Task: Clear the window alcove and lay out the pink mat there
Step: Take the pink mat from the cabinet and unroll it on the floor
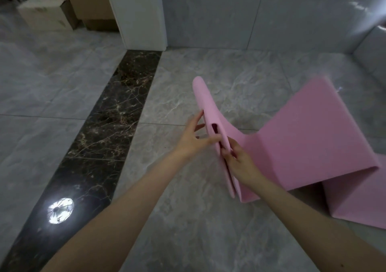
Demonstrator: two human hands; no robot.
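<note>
Both gripping the pink mat (pixel 302 138), left hand (pixel 193 138) pinching its folded edge, right hand (pixel 240 159) curled round it, rest zigzagging right across the floor (pixel 188 219).

Dim, cool indoor light in my feed; one bright ceiling-lamp glare spot (pixel 60 210) on the dark marble floor strip (pixel 108 125). Streaky glare upper right, soft overall blur, wide-angle bending at edges, faint shadows.
</note>
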